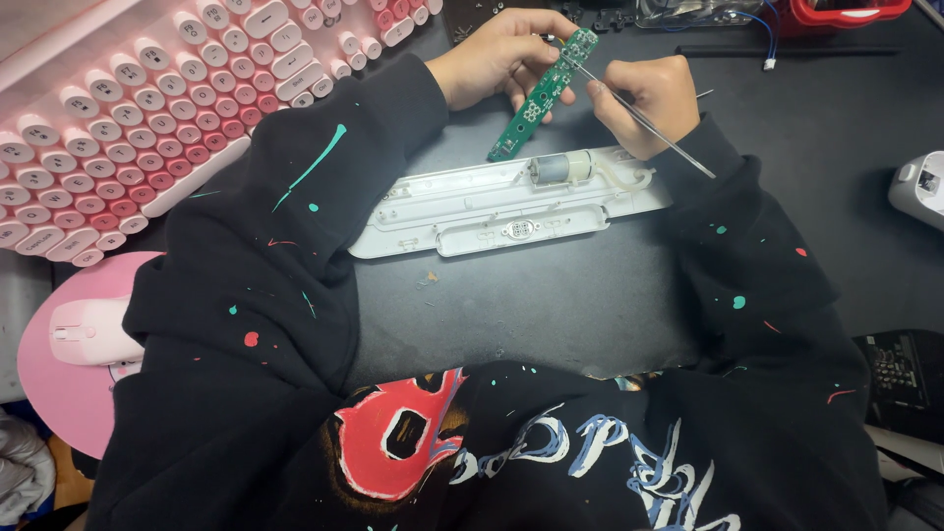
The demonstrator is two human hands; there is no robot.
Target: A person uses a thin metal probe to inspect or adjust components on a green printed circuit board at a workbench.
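My left hand (497, 59) grips a long narrow green circuit board (544, 93) by its upper end, tilted so its lower end points down and left. My right hand (649, 98) holds thin metal tweezers (649, 123), their tips touching the top end of the board. Just below both hands lies an opened long white plastic casing (472, 211) on the dark mat, with a small grey cylindrical motor (560, 167) seated in its upper half.
A pink round-key keyboard (128, 108) fills the upper left. A pink mouse (88, 329) rests on a round pink pad at the left. A white device (919, 187) sits at the right edge, a black part (900, 369) lower right, a red tray (846, 10) top right.
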